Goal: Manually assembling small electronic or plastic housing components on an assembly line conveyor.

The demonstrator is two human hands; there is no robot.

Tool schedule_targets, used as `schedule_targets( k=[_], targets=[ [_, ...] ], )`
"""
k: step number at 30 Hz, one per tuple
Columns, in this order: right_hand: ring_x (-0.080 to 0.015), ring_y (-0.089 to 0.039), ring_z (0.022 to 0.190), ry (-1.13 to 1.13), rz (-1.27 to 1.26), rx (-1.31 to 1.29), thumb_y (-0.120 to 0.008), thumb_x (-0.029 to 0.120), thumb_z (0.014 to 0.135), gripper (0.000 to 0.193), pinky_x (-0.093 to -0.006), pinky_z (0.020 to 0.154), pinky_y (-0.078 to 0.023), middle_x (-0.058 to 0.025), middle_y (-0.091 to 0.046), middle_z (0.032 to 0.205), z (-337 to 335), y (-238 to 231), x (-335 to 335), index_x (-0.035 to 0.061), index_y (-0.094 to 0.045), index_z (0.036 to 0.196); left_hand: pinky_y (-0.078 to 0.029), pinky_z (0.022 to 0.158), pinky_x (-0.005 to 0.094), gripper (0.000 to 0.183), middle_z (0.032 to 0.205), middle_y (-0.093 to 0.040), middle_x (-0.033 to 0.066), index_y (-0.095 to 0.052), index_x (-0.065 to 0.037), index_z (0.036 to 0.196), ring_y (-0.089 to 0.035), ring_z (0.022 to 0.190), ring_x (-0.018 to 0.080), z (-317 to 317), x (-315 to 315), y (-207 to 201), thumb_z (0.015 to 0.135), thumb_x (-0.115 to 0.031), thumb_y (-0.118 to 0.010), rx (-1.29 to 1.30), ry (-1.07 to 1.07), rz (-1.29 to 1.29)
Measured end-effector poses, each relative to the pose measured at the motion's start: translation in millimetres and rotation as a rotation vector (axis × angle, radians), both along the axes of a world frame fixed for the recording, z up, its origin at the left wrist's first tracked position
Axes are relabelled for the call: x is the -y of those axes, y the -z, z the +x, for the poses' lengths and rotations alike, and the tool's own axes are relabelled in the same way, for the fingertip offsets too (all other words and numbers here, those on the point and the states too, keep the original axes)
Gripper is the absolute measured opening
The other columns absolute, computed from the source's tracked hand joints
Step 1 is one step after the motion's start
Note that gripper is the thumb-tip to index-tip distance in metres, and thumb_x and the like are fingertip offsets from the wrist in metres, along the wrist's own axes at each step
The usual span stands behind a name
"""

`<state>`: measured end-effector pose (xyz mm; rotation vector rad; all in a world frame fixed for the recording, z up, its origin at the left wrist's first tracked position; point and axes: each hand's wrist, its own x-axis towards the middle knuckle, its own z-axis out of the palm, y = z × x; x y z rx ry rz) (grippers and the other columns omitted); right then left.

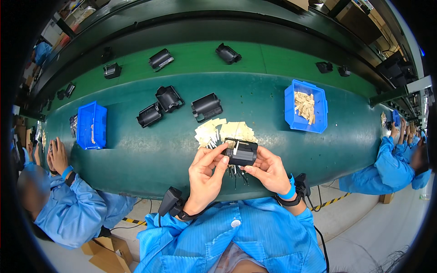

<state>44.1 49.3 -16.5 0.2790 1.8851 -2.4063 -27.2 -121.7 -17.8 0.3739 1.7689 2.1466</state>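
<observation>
Just above the table's front edge, a black plastic housing (242, 153) is held between my two hands. A small white strip stands out near its left end. My left hand (205, 175) pinches that left end, thumb and index finger close to the strip. Around the right end curl the fingers of my right hand (269, 170), thumb along the lower side. Right behind the housing lies a pile of cream-coloured strips (239, 130), with white-tipped pieces at its left. Thin black pieces (238, 174) show below the housing, partly hidden by my hands.
Three more black housings (206, 107) lie at the table's back left. A blue bin (318, 123) of cream pieces stands right, another blue bin (101, 128) left. Further housings (228, 53) rest on the green strip behind. People in blue sit on both sides.
</observation>
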Motion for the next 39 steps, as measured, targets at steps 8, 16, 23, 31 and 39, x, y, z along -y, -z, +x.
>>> schedule_targets(
  k=[8,16,23,31,39],
  targets=[
    [-0.0198,-0.057,0.109,-0.018,-0.023,0.045,-0.059,-0.004,0.087,0.048,-0.0330,0.092,-0.049,-0.0141,-0.055,0.122,-3.8,-7.7,-2.2,-0.0073,-0.040,0.131,-0.052,0.071,0.0230,0.030,0.090,-0.047,0.0033,-0.059,0.004,0.120,-0.053,0.078,0.0093,-2.1,3.3,-3.6,0.090,0.002,-0.056,0.026,0.004,-0.005],
    [-0.0150,-0.060,0.096,0.018,0.004,0.017,-0.059,-0.001,0.088,0.045,-0.0285,0.084,-0.050,-0.0119,-0.058,0.117,-5.0,-3.9,2.1,-0.0065,-0.042,0.130,-0.053,0.071,0.0233,0.032,0.090,-0.049,0.0036,-0.058,0.004,0.120,-0.056,0.075,0.0103,-6.3,3.3,1.7,0.087,0.004,-0.059,0.050,0.025,0.019],
    [-0.0135,-0.061,0.092,-0.049,-0.006,0.083,-0.059,0.002,0.089,0.045,-0.0261,0.080,-0.050,-0.0102,-0.060,0.113,-7.6,-11.2,-5.0,-0.0052,-0.042,0.130,-0.054,0.074,0.0244,0.036,0.092,-0.048,0.0032,-0.056,0.005,0.121,-0.057,0.078,0.0104,-7.8,5.1,0.5,0.085,0.007,-0.059,0.092,0.076,0.098],
    [-0.0136,-0.058,0.101,-0.101,-0.043,0.115,-0.057,0.002,0.090,0.049,-0.0265,0.085,-0.049,-0.0097,-0.054,0.124,-11.4,-14.1,-8.7,-0.0043,-0.038,0.135,-0.055,0.078,0.0263,0.043,0.093,-0.048,0.0023,-0.054,0.006,0.123,-0.059,0.085,0.0130,-10.0,8.9,-2.4,0.081,0.012,-0.062,0.267,0.121,0.145],
    [-0.0179,-0.056,0.110,-0.103,-0.022,0.088,-0.056,-0.001,0.089,0.053,-0.0295,0.090,-0.048,-0.0113,-0.052,0.126,-13.4,-16.2,-7.8,-0.0037,-0.034,0.138,-0.054,0.082,0.0281,0.044,0.098,-0.048,0.0044,-0.054,0.007,0.122,-0.061,0.093,0.0163,-11.1,9.2,0.8,0.079,0.014,-0.062,0.249,0.110,0.176]
  ],
)
